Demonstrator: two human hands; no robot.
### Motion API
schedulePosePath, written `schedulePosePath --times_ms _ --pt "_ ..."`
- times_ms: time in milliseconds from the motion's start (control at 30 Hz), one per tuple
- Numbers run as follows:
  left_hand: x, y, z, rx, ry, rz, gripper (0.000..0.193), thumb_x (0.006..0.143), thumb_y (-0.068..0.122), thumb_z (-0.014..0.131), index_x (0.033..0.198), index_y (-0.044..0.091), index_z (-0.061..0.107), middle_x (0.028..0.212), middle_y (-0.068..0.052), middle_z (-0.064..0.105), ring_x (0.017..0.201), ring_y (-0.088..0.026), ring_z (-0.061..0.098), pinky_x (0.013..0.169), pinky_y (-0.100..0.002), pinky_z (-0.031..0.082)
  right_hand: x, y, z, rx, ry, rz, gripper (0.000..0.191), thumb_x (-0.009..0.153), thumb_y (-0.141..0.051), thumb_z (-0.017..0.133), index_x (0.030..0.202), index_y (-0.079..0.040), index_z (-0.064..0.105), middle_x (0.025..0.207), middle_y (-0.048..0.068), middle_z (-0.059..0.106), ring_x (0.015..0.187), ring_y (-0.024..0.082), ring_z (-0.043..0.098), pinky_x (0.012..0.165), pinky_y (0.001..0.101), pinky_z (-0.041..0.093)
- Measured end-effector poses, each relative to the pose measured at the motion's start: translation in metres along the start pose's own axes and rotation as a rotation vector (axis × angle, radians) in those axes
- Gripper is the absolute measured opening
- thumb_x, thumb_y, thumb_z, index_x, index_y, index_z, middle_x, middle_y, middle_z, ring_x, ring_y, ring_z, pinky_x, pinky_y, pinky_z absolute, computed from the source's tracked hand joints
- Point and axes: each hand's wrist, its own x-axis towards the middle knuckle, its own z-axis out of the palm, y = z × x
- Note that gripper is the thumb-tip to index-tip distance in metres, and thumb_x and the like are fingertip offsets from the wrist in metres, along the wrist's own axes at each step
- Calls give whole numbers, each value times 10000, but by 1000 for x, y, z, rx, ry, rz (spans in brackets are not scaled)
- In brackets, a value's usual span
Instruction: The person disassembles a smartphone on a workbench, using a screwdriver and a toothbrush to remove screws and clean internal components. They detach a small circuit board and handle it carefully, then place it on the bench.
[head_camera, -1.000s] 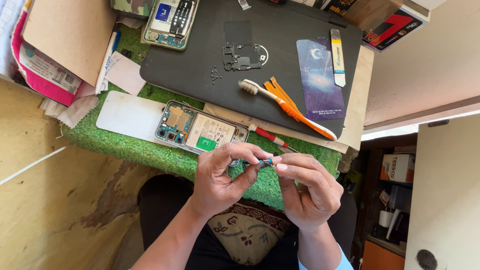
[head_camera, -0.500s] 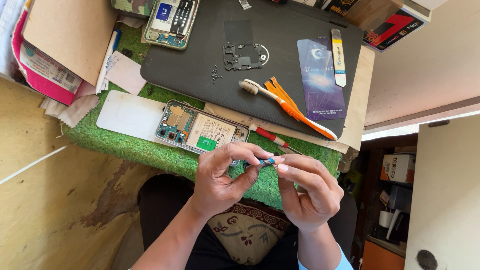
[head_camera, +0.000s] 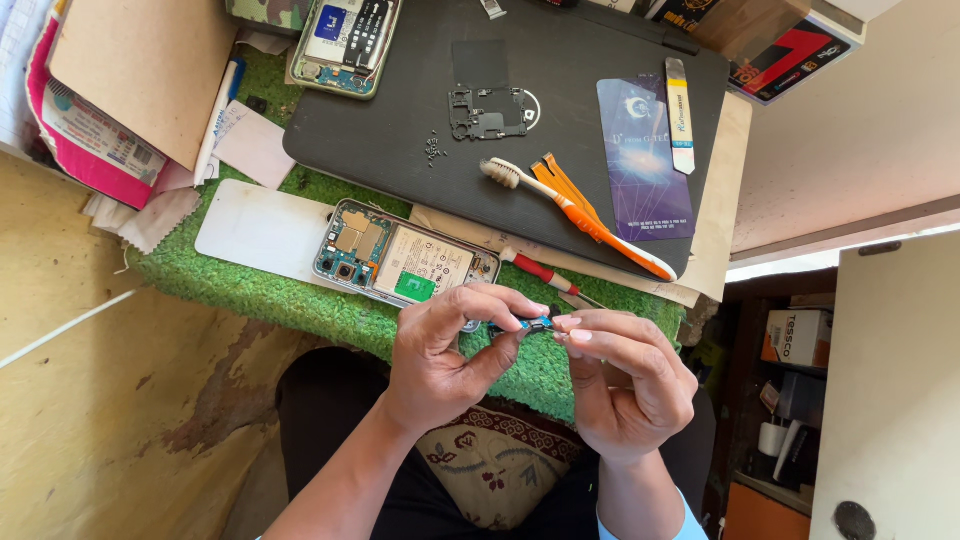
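My left hand (head_camera: 445, 355) and my right hand (head_camera: 625, 380) meet over the front edge of the green turf mat (head_camera: 270, 290). Both pinch a small blue and black phone part (head_camera: 532, 325) between thumb and fingertips. Just behind my left fingers lies an opened phone (head_camera: 400, 262), back cover off, with its battery and circuit board showing. A red-handled screwdriver (head_camera: 545, 273) rests to the right of that phone.
A black mat (head_camera: 420, 190) carries an orange toothbrush (head_camera: 580, 215), a black metal frame piece (head_camera: 488, 110), tiny screws (head_camera: 433, 148), a purple card (head_camera: 645, 160) and a pry tool (head_camera: 680, 115). A second opened phone (head_camera: 345, 40) lies at the back. Papers and a cardboard sheet (head_camera: 130, 75) sit left.
Both hands stay together on the small part; the fingers have shifted only slightly.
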Motion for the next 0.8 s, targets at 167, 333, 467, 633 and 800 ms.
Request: schedulePosePath --times_ms 167,333,467,633,800 --pt "0 1 0 1 -3 0 184 935 -21 753 1043 63 629 1133 -116 759 1048 -197 759 914 -304 633 1 0 -1 -21 -27 -23 186 922 90 736 1072 8 662 1007 176 737 954 234 764 801 291 641" --pt "1 1 0 3 -1 -6 185 926 -27 755 1033 61 634 1126 -117 762 1029 -192 760 905 -302 631 4 1 1 -43 -42 -55 205 911 99 746 1075 2 671 979 163 738 934 235 764 789 301 633" --pt "1 1 0 13 4 5 188 916 -26 759 1030 65 639 1104 -109 766 1006 -186 763 891 -299 635 5 0 1 -44 -51 -53 209 896 102 750 1064 2 676 963 158 738 919 236 764 775 299 630" --pt "2 2 0 23 5 26 190 915 -31 758 1039 70 654 1094 -105 767 1029 -200 768 912 -316 637 5 0 1 -15 -59 -47 198 899 100 755 1053 7 673 967 157 740 923 239 764 782 304 634" --pt "2 3 0 14 1 30 191 911 -31 759 1038 75 665 1092 -99 769 1034 -203 773 916 -320 638 5 0 0 -6 -70 -33 195 897 99 755 1048 12 667 975 156 745 929 235 762 795 308 634"
